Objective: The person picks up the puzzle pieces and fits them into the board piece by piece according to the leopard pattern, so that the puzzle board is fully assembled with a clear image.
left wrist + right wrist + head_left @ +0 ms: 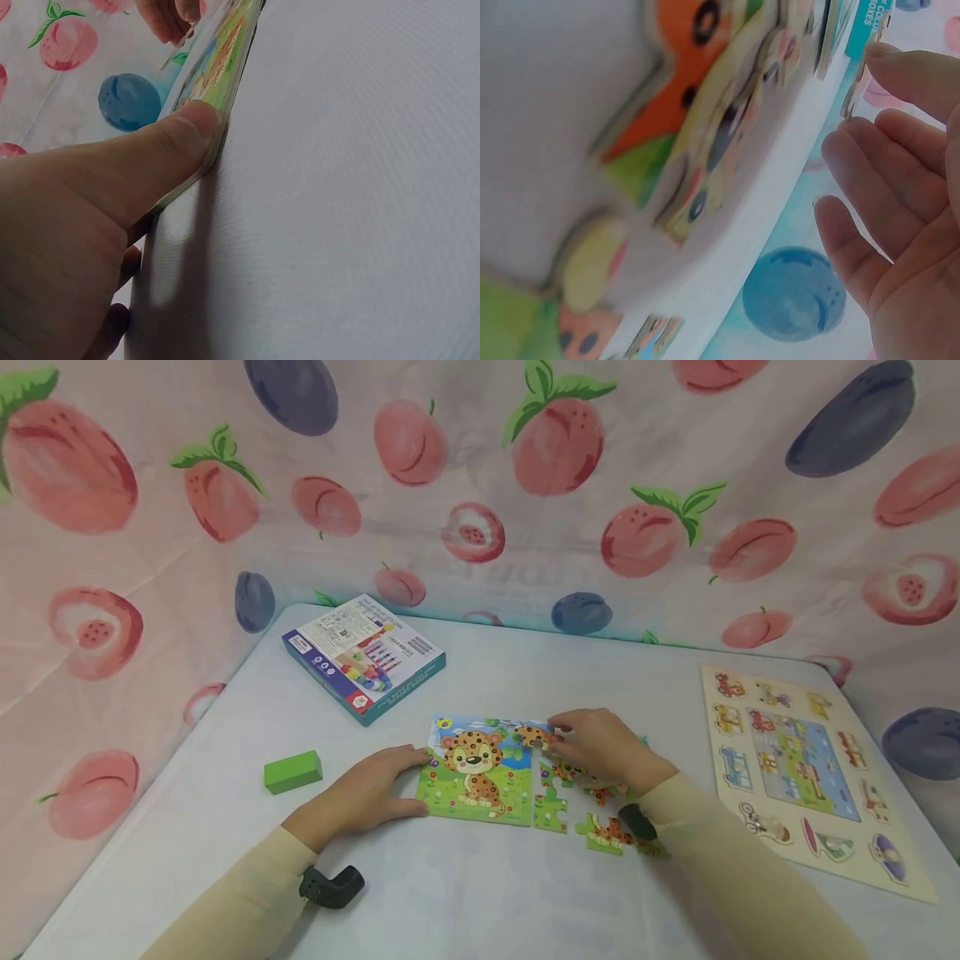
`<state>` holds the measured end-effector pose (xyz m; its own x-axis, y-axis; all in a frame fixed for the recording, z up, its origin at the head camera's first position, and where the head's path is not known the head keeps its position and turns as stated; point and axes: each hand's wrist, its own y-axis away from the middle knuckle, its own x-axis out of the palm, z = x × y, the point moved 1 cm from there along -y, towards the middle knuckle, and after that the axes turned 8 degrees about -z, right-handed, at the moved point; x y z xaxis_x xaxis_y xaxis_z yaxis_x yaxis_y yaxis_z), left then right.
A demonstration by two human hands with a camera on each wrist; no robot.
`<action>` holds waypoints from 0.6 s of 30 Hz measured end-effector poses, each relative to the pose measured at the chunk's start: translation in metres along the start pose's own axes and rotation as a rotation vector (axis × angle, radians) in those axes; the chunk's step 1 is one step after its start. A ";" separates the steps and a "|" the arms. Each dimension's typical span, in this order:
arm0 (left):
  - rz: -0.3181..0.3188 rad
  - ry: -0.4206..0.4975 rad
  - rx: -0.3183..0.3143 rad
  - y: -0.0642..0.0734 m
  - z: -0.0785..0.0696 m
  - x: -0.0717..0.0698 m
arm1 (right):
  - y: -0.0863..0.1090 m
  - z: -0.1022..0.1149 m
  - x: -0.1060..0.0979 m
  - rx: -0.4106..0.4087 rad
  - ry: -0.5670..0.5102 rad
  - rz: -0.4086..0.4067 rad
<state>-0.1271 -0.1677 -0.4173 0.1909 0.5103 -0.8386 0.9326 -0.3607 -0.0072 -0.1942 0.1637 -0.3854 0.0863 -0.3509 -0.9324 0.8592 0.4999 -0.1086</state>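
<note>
A leopard picture board (480,806) lies flat in front of me. At its left edge is my left hand (369,793), fingers spread, with the thumb (201,118) resting on the near corner in the left wrist view. My right hand (606,745) pinches a spotted jigsaw piece (532,735) between thumb and fingers, at the board's upper right corner. In the right wrist view that piece (853,91) shows thin and edge-on. A green jigsaw piece (550,817) lies along the board's right side. More leopard pieces (607,833) lie below the right hand, partly hidden by it.
A teal-sided box (367,656) lies at the back left. A green block (292,772) sits left of my left hand. On the right is a wooden board with vehicle pictures (825,852). Fruit-print cloth (472,585) hangs behind the table.
</note>
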 end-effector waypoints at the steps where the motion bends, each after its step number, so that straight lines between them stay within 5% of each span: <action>1: -0.001 -0.001 0.000 0.000 0.000 0.000 | -0.001 0.001 0.000 -0.009 0.003 0.004; 18: 0.000 0.001 -0.002 0.000 0.000 -0.001 | -0.023 0.023 0.010 -0.074 0.051 0.027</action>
<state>-0.1273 -0.1681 -0.4163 0.1907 0.5112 -0.8381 0.9334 -0.3588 -0.0065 -0.2014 0.1299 -0.3846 0.0814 -0.2963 -0.9516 0.8171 0.5665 -0.1065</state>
